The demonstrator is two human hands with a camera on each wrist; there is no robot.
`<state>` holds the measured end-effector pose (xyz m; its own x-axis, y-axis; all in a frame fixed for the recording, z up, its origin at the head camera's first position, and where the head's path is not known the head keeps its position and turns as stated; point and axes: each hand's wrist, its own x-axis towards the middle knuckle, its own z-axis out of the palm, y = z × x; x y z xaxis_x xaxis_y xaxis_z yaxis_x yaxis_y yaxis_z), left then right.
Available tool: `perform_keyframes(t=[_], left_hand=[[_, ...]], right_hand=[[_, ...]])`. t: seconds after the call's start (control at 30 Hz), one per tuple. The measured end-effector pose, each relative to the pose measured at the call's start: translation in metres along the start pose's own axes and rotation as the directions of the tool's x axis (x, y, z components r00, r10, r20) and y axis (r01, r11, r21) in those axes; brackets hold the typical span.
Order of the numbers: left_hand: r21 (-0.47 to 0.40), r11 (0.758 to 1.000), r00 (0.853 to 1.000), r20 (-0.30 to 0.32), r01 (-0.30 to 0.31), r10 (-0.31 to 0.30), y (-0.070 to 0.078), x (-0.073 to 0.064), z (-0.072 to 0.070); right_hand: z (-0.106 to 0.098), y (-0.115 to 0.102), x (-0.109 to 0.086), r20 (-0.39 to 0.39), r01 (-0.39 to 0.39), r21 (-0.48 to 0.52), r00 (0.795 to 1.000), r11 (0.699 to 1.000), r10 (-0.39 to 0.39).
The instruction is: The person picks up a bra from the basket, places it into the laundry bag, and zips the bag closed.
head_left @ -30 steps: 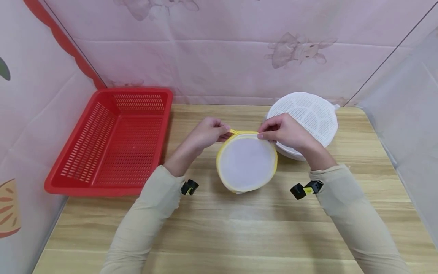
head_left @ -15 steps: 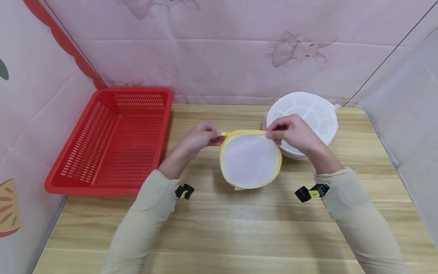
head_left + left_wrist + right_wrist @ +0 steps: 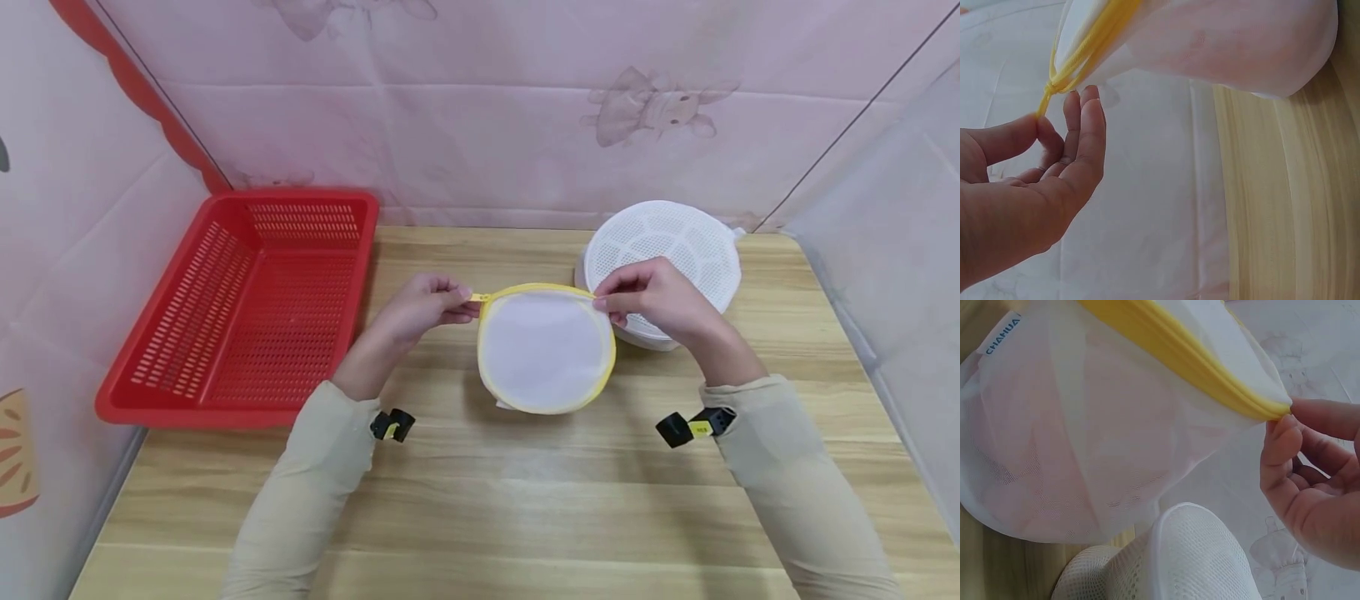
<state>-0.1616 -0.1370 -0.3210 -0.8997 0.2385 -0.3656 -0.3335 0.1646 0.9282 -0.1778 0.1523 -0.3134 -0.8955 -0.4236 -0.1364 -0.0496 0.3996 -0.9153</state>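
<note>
A small round white mesh laundry bag [image 3: 546, 350] with yellow trim is held up between my two hands over the table. My left hand [image 3: 426, 310] pinches the yellow pull [image 3: 1043, 103] of its zipper, thumb against forefinger, at the bag's left edge. At the opposite end of the yellow zipper [image 3: 1191, 359], my right hand [image 3: 663, 302] pinches the trim between thumb and forefinger. Something pinkish shows through the thin mesh in both wrist views. A white tag [image 3: 1000, 334] with blue lettering sticks out of the bag's side.
Behind my right hand stands a larger white mesh laundry bag [image 3: 693, 242], round and upright. A red slotted plastic basket [image 3: 292, 321] sits on the left of the wooden table [image 3: 517, 517]. Printed cloth walls [image 3: 480, 150] enclose the back and sides.
My left hand has drawn left and slightly toward me with the zipper pull. My right hand has shifted a little right, and the bag's top edge is stretched wider between them.
</note>
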Motion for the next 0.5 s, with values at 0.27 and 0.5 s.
perform_keyframes(t=[0.27, 0.5], left_hand=[[-0.002, 0.999, 0.999, -0.007, -0.035, 0.035, 0.006, -0.001, 0.003], [0.008, 0.999, 0.999, -0.013, -0.038, 0.038, 0.015, 0.001, 0.012]], right_hand=[[0.002, -0.008, 0.003, 0.036, -0.028, -0.002, 0.999, 1.0, 0.028], [0.007, -0.014, 0.011, 0.055, 0.008, -0.029, 0.998, 1.0, -0.006]])
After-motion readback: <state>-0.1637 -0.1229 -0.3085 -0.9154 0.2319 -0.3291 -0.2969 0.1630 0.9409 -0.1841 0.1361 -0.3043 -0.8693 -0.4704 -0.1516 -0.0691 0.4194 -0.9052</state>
